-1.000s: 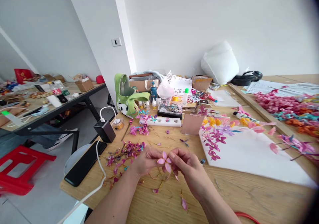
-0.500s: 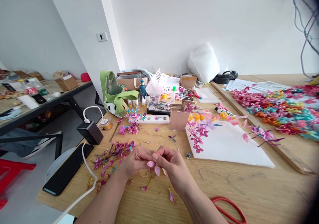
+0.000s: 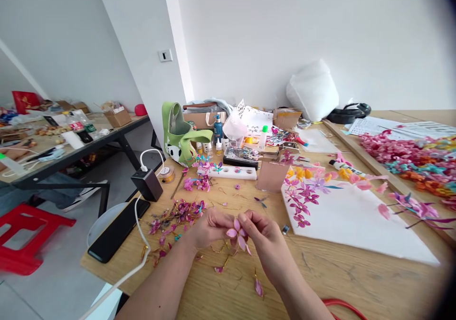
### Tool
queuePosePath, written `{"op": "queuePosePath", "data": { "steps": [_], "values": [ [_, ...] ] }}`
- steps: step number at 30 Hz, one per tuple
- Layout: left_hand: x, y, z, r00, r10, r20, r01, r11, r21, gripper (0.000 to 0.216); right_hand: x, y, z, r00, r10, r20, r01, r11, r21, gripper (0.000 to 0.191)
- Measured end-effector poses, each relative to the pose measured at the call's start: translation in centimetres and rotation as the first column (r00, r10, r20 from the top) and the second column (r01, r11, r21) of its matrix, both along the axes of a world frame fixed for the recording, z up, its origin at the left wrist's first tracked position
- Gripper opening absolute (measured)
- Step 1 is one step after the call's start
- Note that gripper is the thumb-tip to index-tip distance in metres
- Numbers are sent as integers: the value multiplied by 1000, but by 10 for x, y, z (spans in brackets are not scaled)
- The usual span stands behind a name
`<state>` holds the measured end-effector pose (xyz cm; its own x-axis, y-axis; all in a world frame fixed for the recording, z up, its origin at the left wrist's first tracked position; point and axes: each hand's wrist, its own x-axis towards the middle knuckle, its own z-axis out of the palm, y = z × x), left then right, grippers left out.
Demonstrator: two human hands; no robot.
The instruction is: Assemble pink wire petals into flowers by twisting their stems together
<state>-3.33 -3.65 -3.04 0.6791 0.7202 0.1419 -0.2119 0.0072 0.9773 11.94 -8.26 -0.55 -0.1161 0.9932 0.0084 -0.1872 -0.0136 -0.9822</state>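
Note:
A pink artificial flower point(image 3: 241, 242) with pale, gold-edged petals is held over the near part of the wooden table. My left hand point(image 3: 213, 230) pinches it from the left, fingers closed. From the right, my right hand point(image 3: 263, 237) has its thumb and fingertips closed on the upper petals. The fingers hide the flower's stem. Below them on the table lie a single petal on gold wire point(image 3: 258, 287) and another small wired petal point(image 3: 218, 268). Beside my left forearm spreads a pile of magenta wired petals point(image 3: 180, 211).
To the right lies a white foam board point(image 3: 349, 215) with finished flowers along its edge. A black phone point(image 3: 117, 232), a power block point(image 3: 147, 185) and a white cable are at the left. Behind stand a green bag point(image 3: 178, 139), bottles and a cardboard piece point(image 3: 272, 176). Red-handled scissors or similar point(image 3: 344, 305) lie near.
The view has turned left, so everything sits further right in it. My hands have tilted the flower, and more of its petals now face me, spread out.

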Motion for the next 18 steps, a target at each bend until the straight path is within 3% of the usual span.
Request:
{"op": "queuePosePath", "data": {
  "steps": [3,6,10,18],
  "values": [
    [1,2,-2,984,170,61,-167,985,-51,26,3,1,1,989,-126,79,125,992,21,45],
    [2,3,-3,958,277,79,-274,961,-48,24,5,1,1,989,-84,124,85,996,0,48],
    [4,3,-5,945,316,89,-313,948,-50,22,4,0,2,988,14,151,-21,999,45,42],
    [6,1,-4,943,327,63,-325,945,-35,25,-1,0,-1,975,-69,212,48,993,105,44]
  ]
}}
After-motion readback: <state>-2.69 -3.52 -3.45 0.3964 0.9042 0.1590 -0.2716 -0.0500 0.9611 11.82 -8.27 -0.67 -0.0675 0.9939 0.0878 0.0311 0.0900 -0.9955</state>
